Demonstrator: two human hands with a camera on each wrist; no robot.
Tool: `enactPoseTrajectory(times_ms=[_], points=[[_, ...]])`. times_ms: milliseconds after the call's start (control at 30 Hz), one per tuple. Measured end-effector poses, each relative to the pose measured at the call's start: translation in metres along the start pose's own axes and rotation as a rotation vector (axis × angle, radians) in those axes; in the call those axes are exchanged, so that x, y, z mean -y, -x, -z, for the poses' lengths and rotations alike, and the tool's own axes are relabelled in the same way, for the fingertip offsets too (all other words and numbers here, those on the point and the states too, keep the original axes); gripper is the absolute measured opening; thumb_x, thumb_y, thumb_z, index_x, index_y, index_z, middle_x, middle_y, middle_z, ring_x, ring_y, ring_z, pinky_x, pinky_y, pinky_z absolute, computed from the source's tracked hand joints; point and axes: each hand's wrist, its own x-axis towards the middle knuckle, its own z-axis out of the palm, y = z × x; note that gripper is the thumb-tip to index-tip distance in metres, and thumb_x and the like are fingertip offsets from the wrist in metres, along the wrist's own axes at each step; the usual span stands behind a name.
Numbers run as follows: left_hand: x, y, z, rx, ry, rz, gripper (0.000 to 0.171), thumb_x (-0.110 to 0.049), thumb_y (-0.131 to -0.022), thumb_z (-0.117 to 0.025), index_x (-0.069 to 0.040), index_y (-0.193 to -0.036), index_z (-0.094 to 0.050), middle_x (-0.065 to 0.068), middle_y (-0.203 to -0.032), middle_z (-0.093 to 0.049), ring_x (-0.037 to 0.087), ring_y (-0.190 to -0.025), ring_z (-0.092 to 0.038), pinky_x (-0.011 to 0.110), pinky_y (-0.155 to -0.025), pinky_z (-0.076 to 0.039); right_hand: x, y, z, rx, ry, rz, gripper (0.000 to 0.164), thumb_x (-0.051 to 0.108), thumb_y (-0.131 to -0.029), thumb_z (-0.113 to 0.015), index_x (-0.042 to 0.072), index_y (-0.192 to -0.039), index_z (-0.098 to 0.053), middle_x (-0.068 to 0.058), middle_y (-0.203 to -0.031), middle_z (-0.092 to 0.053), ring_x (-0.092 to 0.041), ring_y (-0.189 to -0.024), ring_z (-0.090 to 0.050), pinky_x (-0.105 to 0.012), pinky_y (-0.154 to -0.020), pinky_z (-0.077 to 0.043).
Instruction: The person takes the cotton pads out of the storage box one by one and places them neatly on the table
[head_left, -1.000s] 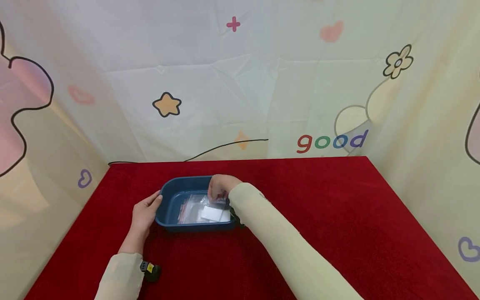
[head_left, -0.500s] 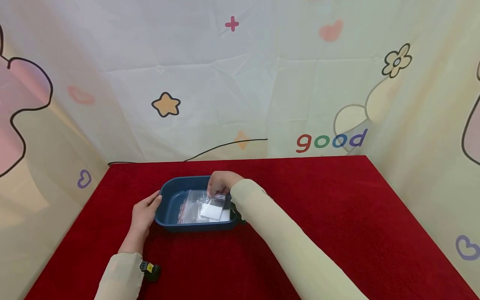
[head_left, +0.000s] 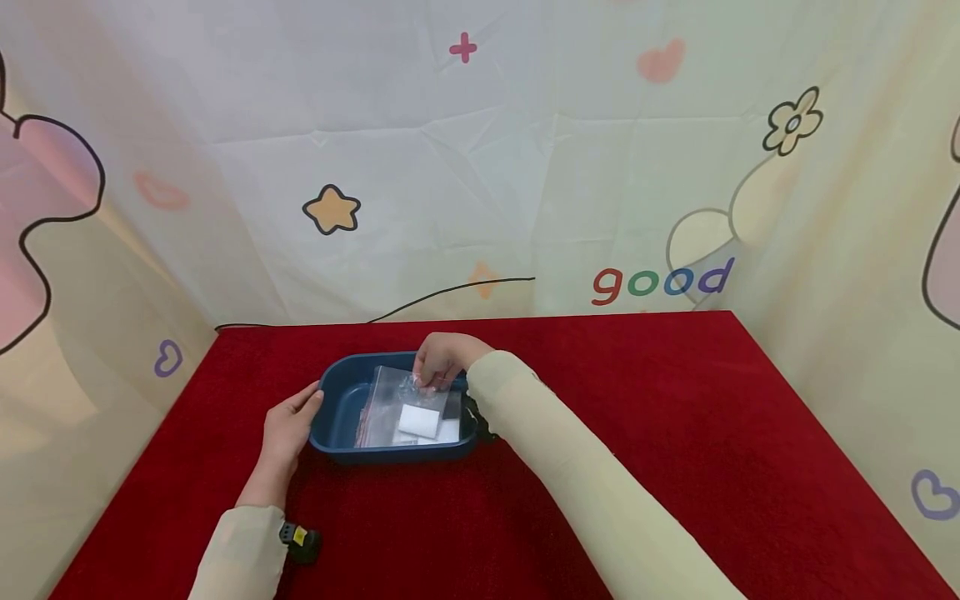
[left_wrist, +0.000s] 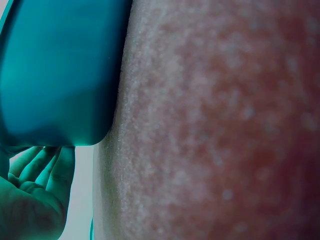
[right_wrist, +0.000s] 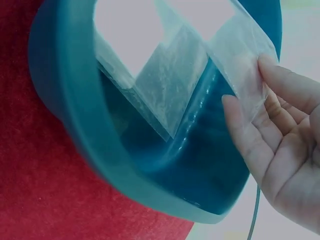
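Observation:
A blue plastic basin (head_left: 393, 456) sits on the red cloth, with a stack of clear plastic zip bags inside. White rectangular pieces (head_left: 420, 421) show through the bags. My right hand (head_left: 442, 360) pinches the top bag (right_wrist: 240, 55) by its edge between thumb and fingers; that edge is raised while the bag slopes down over the others. Beneath it, more bags (right_wrist: 172, 85) lie against the basin floor. At the basin's left end my left hand (head_left: 288, 421) touches the outer wall below the rim with fingers stretched out, their tips hidden in the left wrist view.
Red cloth (head_left: 637, 417) covers the table, reaching past the basin on every side. A printed curtain (head_left: 420, 167) hangs behind the table's back edge. A small dark device (head_left: 302, 542) is strapped on the left wrist.
My right hand has lifted up and back within the basin, raising the edge of the top bag and drawing its white piece slightly left and up. My left hand has stayed put.

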Motion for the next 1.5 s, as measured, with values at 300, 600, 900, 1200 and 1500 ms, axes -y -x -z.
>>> enactPoseTrajectory(times_ms=[300, 600, 900, 1200, 1500], points=[[0.0, 0.0, 0.0, -0.002, 0.004, 0.004, 0.051, -0.025, -0.11, -0.045, -0.005, -0.157, -0.039, 0.021, -0.163, -0.038, 0.035, -0.147, -0.042, 0.049, -0.119, -0.041, 0.004, 0.005, 0.003, -0.022, -0.03, 0.013, 0.01, 0.009, -0.095, -0.071, 0.0, -0.1, -0.074, -0.009, -0.086, -0.072, -0.017, -0.073, -0.068, -0.031, -0.086, -0.063], [-0.001, 0.001, -0.001, -0.007, 0.001, 0.002, 0.051, -0.025, -0.11, -0.045, -0.004, -0.156, -0.04, 0.023, -0.163, -0.038, 0.037, -0.147, -0.042, 0.051, -0.119, -0.04, 0.011, 0.01, 0.002, -0.019, -0.045, 0.053, 0.005, 0.006, -0.097, -0.068, 0.003, -0.093, -0.069, -0.006, -0.081, -0.069, -0.016, -0.07, -0.064, -0.025, -0.07, -0.06], [0.001, 0.0, -0.002, -0.018, -0.013, -0.007, 0.051, -0.025, -0.11, -0.046, -0.003, -0.155, -0.041, 0.022, -0.161, -0.04, 0.036, -0.146, -0.044, 0.048, -0.117, -0.042, 0.018, 0.016, 0.007, 0.001, -0.022, 0.088, 0.008, 0.006, -0.099, -0.065, 0.006, -0.091, -0.066, -0.005, -0.083, -0.067, -0.015, -0.072, -0.063, -0.023, -0.07, -0.058], [0.001, 0.0, 0.001, -0.022, -0.016, -0.008, 0.052, -0.027, -0.11, -0.046, -0.004, -0.156, -0.04, 0.023, -0.162, -0.039, 0.038, -0.146, -0.044, 0.05, -0.118, -0.042, 0.022, 0.021, 0.011, -0.008, -0.055, 0.143, 0.005, 0.005, -0.099, -0.064, 0.0, -0.1, -0.065, -0.005, -0.083, -0.066, -0.014, -0.069, -0.063, -0.02, -0.065, -0.057], [-0.001, 0.001, 0.0, -0.009, 0.007, -0.001, 0.051, -0.025, -0.11, -0.046, -0.005, -0.156, -0.04, 0.022, -0.163, -0.038, 0.037, -0.147, -0.043, 0.052, -0.12, -0.041, 0.021, 0.027, 0.018, -0.04, -0.089, 0.184, 0.008, 0.003, -0.1, -0.062, -0.002, -0.103, -0.066, -0.005, -0.082, -0.066, -0.012, -0.068, -0.063, -0.019, -0.063, -0.056]])
